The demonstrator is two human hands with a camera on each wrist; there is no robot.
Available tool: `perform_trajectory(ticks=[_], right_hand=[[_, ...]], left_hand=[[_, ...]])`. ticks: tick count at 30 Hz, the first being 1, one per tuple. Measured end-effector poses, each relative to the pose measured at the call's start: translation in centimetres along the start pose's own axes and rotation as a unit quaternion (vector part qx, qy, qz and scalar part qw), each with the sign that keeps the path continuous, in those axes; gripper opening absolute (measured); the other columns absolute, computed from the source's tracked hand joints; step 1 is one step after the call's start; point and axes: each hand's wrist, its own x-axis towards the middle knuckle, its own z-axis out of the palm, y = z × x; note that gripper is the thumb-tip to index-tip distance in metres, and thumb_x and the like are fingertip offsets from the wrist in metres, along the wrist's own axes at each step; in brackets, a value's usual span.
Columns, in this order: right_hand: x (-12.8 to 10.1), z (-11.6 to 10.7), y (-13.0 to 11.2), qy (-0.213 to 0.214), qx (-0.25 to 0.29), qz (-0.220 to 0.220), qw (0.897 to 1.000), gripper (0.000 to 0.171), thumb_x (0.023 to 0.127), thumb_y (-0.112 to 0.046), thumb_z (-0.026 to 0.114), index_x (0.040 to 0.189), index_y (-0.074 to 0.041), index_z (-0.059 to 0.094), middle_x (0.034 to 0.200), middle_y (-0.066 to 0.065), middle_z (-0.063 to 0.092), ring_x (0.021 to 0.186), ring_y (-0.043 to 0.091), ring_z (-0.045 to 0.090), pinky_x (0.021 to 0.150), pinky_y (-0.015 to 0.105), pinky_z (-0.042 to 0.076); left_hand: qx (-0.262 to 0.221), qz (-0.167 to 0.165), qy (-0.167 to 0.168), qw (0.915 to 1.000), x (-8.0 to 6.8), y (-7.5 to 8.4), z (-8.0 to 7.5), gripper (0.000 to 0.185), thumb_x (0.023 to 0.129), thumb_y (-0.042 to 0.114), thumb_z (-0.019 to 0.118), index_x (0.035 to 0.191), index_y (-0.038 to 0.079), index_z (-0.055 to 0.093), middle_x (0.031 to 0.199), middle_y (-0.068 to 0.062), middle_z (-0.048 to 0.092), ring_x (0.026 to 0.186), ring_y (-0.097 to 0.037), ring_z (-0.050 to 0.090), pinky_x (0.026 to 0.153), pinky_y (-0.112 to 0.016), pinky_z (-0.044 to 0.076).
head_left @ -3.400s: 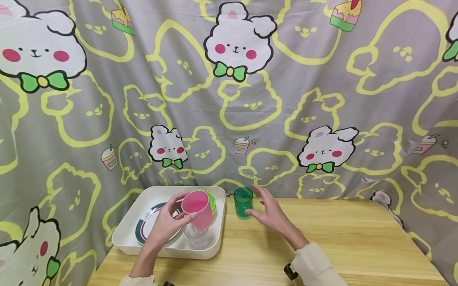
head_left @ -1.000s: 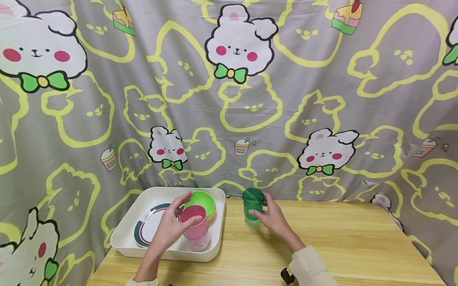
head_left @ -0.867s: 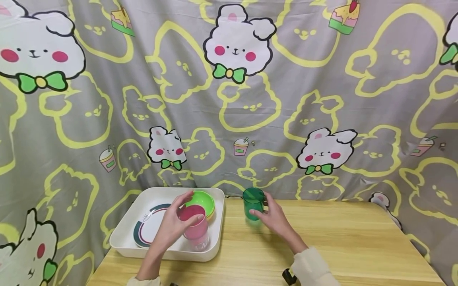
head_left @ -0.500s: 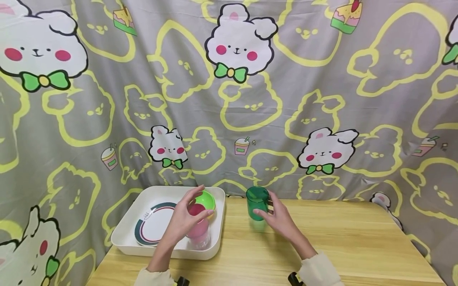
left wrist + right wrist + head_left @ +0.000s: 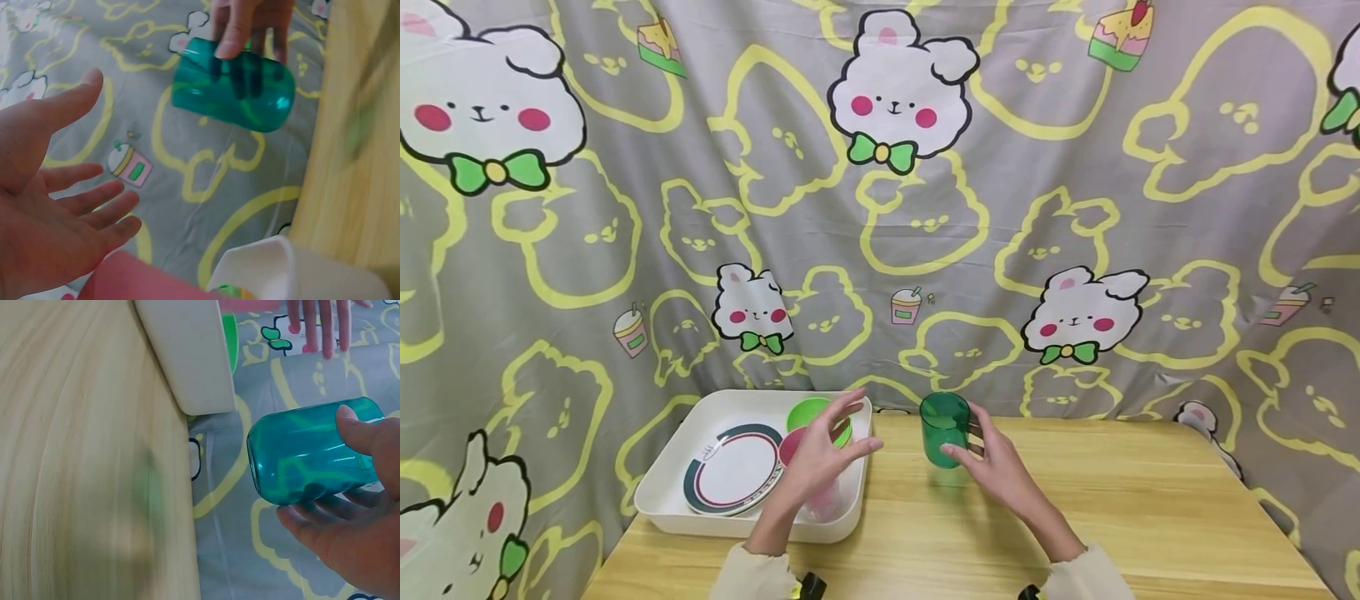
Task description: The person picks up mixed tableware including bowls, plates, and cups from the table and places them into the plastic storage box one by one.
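Observation:
My right hand [image 5: 1003, 475] grips a see-through green cup [image 5: 943, 433], thumb on the near side and fingers behind, raised above the table; in the right wrist view the green cup [image 5: 312, 450] shows no other thing touching it. My left hand [image 5: 820, 462] is spread with nothing between thumb and fingers, over the tray's right side. Partly hidden below it, a pink cup [image 5: 791, 445] stands in a clear cup inside the white tray [image 5: 658, 518]. In the left wrist view the pink cup [image 5: 134, 281] lies just under the left palm.
Left in the tray lies a white plate [image 5: 737, 468] with a green and maroon rim. A lime green bowl [image 5: 805, 412] sits at the tray's back right. The wooden table [image 5: 1120, 500] ends at a patterned grey curtain [image 5: 925, 250].
My left hand has lowered the pink cup into the clear cup, let go and moved right. My right hand has taken hold of the green cup, lifted it and shifted it right.

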Motion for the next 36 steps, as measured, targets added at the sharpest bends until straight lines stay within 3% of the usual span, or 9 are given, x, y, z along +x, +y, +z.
perform_trajectory(ticks=[10,21,29,36], right_hand=[[-0.7,-0.5,-1.0,-0.011,0.008,-0.025,1.000,0.067,0.093,-0.021,0.077,0.149,-0.007,0.043,0.141,0.022,0.058,0.131,0.040,0.055,0.100,0.050,0.054],[-1.2,-0.3,-3.3,-0.034,0.020,-0.058,0.998,0.067,0.095,-0.020,0.075,0.153,-0.010,0.043,0.142,0.020,0.057,0.127,0.041,0.058,0.100,0.050,0.054],[-2.0,0.0,-3.3,-0.068,0.049,-0.031,0.996,0.063,0.094,-0.020,0.076,0.149,-0.009,0.047,0.137,0.016,0.061,0.127,0.036,0.059,0.099,0.042,0.056],[-2.4,-0.2,-3.1,-0.093,0.047,-0.043,0.994,0.058,0.095,-0.024,0.076,0.145,-0.010,0.050,0.137,0.015,0.062,0.128,0.036,0.058,0.097,0.036,0.057]], left_hand=[[0.001,0.004,-0.017,0.9998,0.7,0.0,2.1,0.076,0.086,0.016,0.085,0.152,0.007,0.047,0.153,-0.013,0.049,0.142,-0.036,0.044,0.119,-0.050,0.033],[-0.051,0.011,-0.052,0.9972,1.2,0.3,3.7,0.072,0.089,0.018,0.082,0.152,0.009,0.048,0.151,-0.011,0.050,0.142,-0.034,0.045,0.117,-0.053,0.037],[-0.103,0.000,-0.090,0.9906,0.3,-0.3,4.6,0.067,0.091,0.013,0.080,0.150,0.011,0.049,0.149,-0.012,0.050,0.137,-0.035,0.049,0.112,-0.044,0.045],[-0.132,0.001,-0.091,0.9870,-0.1,-0.3,5.1,0.066,0.088,0.010,0.082,0.147,0.011,0.053,0.144,-0.012,0.054,0.131,-0.035,0.054,0.107,-0.039,0.050]])
